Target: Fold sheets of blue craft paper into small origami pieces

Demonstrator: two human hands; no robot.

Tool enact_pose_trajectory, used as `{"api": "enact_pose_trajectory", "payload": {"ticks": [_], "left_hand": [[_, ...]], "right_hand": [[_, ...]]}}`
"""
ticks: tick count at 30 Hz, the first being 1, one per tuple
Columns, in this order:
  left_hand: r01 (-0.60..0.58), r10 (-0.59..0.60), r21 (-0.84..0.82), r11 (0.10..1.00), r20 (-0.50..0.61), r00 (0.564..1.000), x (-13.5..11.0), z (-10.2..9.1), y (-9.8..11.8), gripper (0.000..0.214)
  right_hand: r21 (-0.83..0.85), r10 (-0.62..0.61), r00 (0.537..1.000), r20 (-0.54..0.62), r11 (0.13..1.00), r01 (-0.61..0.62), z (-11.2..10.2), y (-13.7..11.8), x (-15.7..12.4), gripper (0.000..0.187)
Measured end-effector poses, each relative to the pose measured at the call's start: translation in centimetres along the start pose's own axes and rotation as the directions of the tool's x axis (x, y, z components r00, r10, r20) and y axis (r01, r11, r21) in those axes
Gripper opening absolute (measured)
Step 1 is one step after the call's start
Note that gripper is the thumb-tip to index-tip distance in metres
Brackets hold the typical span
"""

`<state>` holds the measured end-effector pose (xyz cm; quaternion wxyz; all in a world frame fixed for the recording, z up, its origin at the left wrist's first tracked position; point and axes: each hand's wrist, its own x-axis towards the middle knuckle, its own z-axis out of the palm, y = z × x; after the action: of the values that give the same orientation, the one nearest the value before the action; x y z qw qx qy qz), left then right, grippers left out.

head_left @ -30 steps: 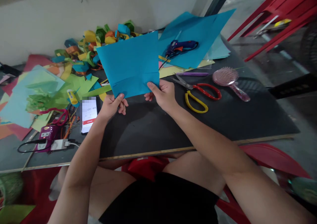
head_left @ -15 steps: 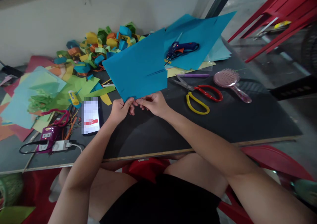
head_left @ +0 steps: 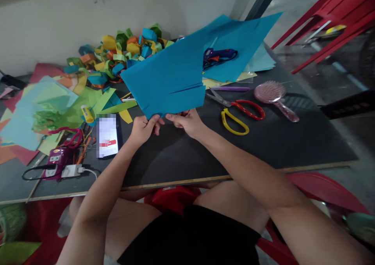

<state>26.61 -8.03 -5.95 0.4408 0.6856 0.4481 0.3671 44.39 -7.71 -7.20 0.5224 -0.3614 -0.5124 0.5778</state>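
I hold a blue sheet of paper (head_left: 168, 79) tilted up above the black tabletop (head_left: 278, 140), with a straight slit running in from its right edge. My left hand (head_left: 143, 127) pinches its lower corner between thumb and fingers. My right hand (head_left: 187, 121) is closed on the bottom edge right beside it, so the two hands almost touch. The sheet hides part of the table behind it.
Red and yellow scissors (head_left: 237, 112), a purple pen (head_left: 230, 88) and a pink hairbrush (head_left: 274, 95) lie at right. A blue glue gun (head_left: 218, 55) rests on more blue sheets (head_left: 243, 42). A phone (head_left: 107, 136), glue stick (head_left: 87, 114), purple device (head_left: 57, 162) and paper chain heap (head_left: 123, 50) sit at left.
The sheet has turned clockwise and now hangs by one corner. My right hand slid left along the bottom edge until it met my left hand. The slit now shows at the right.
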Motion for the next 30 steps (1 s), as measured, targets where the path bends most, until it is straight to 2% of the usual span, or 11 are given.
{"api": "enact_pose_trajectory", "payload": {"ticks": [4, 7, 12, 15, 17, 18, 21, 24, 27, 30], "left_hand": [[0.034, -0.034, -0.017, 0.999, -0.029, 0.999, -0.1, 0.0, 0.2, 0.050], [0.047, -0.047, -0.034, 0.998, -0.006, 0.999, -0.1, 0.0, 0.1, 0.052], [0.071, -0.069, -0.154, 0.986, 0.020, 0.997, -0.1, -0.3, 0.1, 0.055], [0.107, -0.072, -0.226, 0.968, 0.157, 0.985, -0.3, -0.5, 0.3, 0.057], [0.113, -0.036, -0.296, 0.948, 0.252, 0.967, -0.5, -0.6, 0.5, 0.053], [0.102, -0.012, -0.333, 0.937, 0.264, 0.965, -0.5, -0.7, 0.5, 0.051], [0.037, 0.035, -0.407, 0.913, 0.167, 0.985, -0.3, -0.9, 0.2, 0.063], [0.073, -0.048, -0.459, 0.886, 0.067, 0.997, 0.3, -1.3, -0.1, 0.071], [0.203, -0.185, -0.495, 0.845, 0.087, 0.979, 0.7, -1.5, -0.1, 0.082], [0.261, -0.233, -0.496, 0.828, 0.119, 0.965, 0.5, -1.2, 0.4, 0.070]], "right_hand": [[-0.022, -0.018, 0.999, 0.029, 1.000, 0.019, -0.8, 0.1, 0.4, 0.066], [-0.045, -0.035, 0.999, 0.038, 0.998, 0.037, -1.1, 0.2, 0.5, 0.066], [-0.054, -0.041, 0.999, 0.029, 0.998, 0.042, -1.4, 0.1, 0.5, 0.068], [-0.049, -0.043, 0.996, -0.083, 0.998, 0.039, -1.6, 0.2, 0.8, 0.064], [-0.028, -0.025, 0.990, -0.138, 0.999, 0.021, -1.7, 0.2, 1.0, 0.060], [-0.004, -0.019, 0.989, -0.146, 1.000, 0.019, -1.9, 0.2, 1.0, 0.059], [0.090, -0.009, 0.992, -0.124, 0.996, 0.020, -2.4, -0.3, 1.3, 0.058], [0.157, 0.080, 0.997, 0.002, 0.984, -0.080, -3.1, -1.0, 1.6, 0.058], [0.132, 0.198, 0.974, 0.113, 0.968, -0.212, -3.8, -1.5, 1.8, 0.055], [0.054, 0.233, 0.970, 0.068, 0.970, -0.237, -4.2, -1.4, 2.0, 0.047]]}}
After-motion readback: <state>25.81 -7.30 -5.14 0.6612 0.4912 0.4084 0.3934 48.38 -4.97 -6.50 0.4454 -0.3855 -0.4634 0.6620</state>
